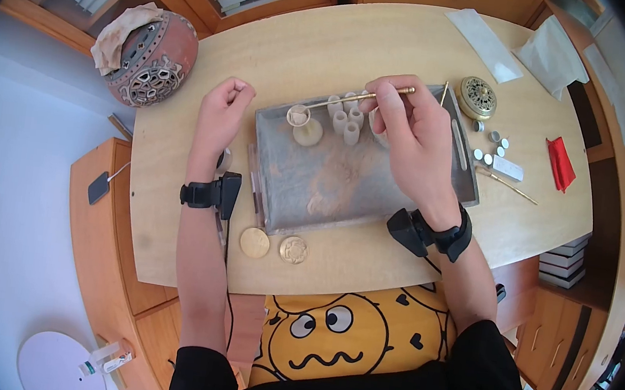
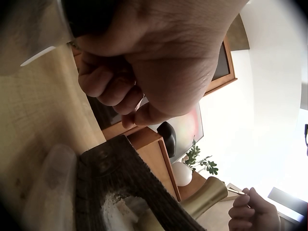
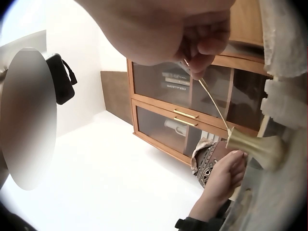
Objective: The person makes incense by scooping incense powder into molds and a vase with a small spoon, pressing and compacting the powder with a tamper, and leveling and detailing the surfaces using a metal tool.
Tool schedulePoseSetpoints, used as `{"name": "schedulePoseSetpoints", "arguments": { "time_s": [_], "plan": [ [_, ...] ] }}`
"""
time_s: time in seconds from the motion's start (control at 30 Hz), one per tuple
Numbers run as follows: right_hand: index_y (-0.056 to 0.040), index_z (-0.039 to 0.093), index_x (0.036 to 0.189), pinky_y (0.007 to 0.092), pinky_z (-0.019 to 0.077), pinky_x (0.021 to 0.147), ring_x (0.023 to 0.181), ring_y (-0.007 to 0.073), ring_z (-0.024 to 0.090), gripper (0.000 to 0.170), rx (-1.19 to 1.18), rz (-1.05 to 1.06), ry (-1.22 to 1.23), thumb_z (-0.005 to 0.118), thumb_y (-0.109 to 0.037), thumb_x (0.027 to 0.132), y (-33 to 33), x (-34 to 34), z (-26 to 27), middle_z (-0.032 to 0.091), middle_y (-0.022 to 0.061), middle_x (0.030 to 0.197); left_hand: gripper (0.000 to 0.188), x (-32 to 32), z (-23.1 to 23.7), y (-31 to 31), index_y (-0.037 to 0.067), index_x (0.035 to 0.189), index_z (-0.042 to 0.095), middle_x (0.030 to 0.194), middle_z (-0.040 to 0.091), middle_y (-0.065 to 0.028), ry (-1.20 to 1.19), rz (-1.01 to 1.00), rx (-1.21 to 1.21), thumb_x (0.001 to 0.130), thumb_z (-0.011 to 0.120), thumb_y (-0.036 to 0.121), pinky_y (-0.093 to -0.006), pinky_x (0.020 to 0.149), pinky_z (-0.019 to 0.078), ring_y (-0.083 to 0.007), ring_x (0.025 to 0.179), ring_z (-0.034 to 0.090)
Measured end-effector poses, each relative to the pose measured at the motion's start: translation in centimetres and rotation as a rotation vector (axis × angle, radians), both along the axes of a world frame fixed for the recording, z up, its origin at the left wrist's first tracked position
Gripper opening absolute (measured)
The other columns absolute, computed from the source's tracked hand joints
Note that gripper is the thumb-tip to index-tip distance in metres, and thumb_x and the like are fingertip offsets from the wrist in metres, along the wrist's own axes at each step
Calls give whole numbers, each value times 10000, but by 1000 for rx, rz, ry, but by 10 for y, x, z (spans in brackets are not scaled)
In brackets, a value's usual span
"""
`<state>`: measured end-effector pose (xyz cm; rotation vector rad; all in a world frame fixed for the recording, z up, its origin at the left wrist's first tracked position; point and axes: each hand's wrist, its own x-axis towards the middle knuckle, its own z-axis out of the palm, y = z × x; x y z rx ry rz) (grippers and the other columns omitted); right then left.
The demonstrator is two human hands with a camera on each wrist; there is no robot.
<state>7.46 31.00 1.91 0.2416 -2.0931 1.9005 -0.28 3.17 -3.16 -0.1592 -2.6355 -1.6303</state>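
Observation:
My right hand (image 1: 416, 134) pinches a thin brass rod (image 1: 362, 97) over the far part of a grey tray (image 1: 371, 221). The rod's far end reaches the flared mouth of a brass vase-shaped vessel (image 1: 307, 131), standing at the tray's far left. In the right wrist view, the slender rod (image 3: 215, 104) slants down to the vessel's rim (image 3: 232, 138). My left hand (image 1: 222, 111) is left of the tray, its fingers curled in with nothing seen in them. The left wrist view shows those curled fingers (image 2: 108, 86) close up, beside the tray's dark edge (image 2: 120, 163).
Several pale small cylinders (image 1: 351, 132) stand right of the vessel. Two brass discs (image 1: 255, 242) lie before the tray. A pierced brass burner (image 1: 478, 98), small tins (image 1: 495, 136), a red pouch (image 1: 560, 163) and another brass rod (image 1: 510, 187) lie to the right. A patterned reddish pot (image 1: 166, 55) stands far left.

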Motion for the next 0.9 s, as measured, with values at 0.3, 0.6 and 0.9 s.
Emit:
{"name": "schedulePoseSetpoints", "arguments": {
  "time_s": [0.3, 0.6, 0.9],
  "plan": [
    [17, 620, 980, 262, 521, 635, 696, 167, 687, 140, 69, -24, 287, 565, -111, 979, 0, 7, -1, 692, 98, 775, 159, 1, 1, 1, 49, 874, 601, 691, 456, 91, -1, 9, -16, 963, 585, 179, -201, 546, 272, -6, 616, 351],
    [26, 620, 961, 260, 531, 627, 691, 163, 690, 129, 113, 16, 252, 570, -92, 973, -1, 9, -2, 696, 99, 775, 145, 2, 2, 1, 59, 871, 593, 683, 439, 96, -9, 5, -9, 959, 591, 175, -204, 541, 269, -5, 608, 350],
    [36, 617, 958, 248, 527, 617, 683, 139, 686, 145, 70, 10, 160, 565, -98, 977, 1, 8, -1, 702, 96, 760, 144, 2, 2, 1, 58, 877, 593, 698, 459, 88, -12, 8, -3, 958, 590, 176, -203, 553, 281, -9, 619, 362]
  ]
}}
